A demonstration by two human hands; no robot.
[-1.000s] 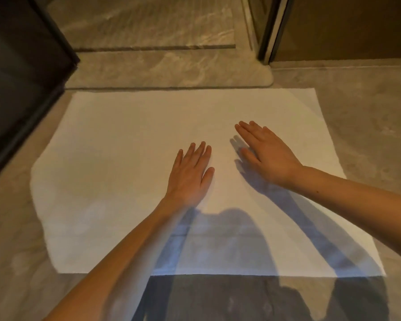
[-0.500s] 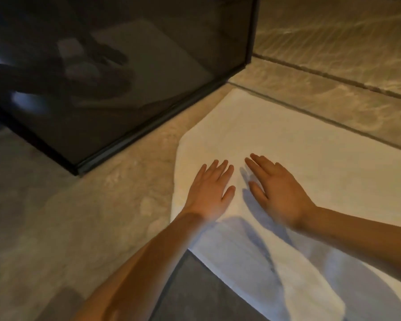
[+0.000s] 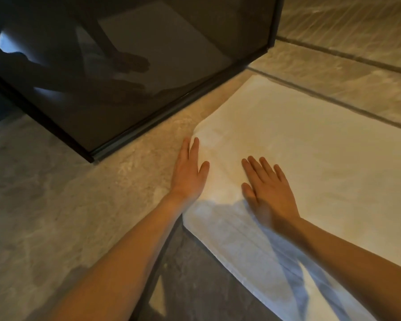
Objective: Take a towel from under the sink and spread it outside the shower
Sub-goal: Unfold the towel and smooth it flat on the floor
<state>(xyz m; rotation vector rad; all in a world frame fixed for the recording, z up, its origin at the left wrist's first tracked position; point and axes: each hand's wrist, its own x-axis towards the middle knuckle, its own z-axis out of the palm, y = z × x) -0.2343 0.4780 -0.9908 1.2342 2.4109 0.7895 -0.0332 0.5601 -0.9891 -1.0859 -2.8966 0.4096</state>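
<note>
A white towel (image 3: 315, 163) lies spread flat on the stone floor, its far edge along the raised shower threshold (image 3: 347, 75). My left hand (image 3: 189, 174) rests palm down at the towel's left edge, fingers straight and partly on the bare floor. My right hand (image 3: 267, 193) lies flat on the towel a little to the right, fingers spread. Neither hand holds anything.
A dark glass shower panel (image 3: 125, 72) in a black frame stands at the upper left and mirrors my arms and the towel. Beige marble floor (image 3: 56, 205) stretches to the left. A shadow falls across the towel's near corner.
The view has swung left, bringing the glass panel in. Both hands have slid leftward across the towel; my left hand now sits at its left edge.
</note>
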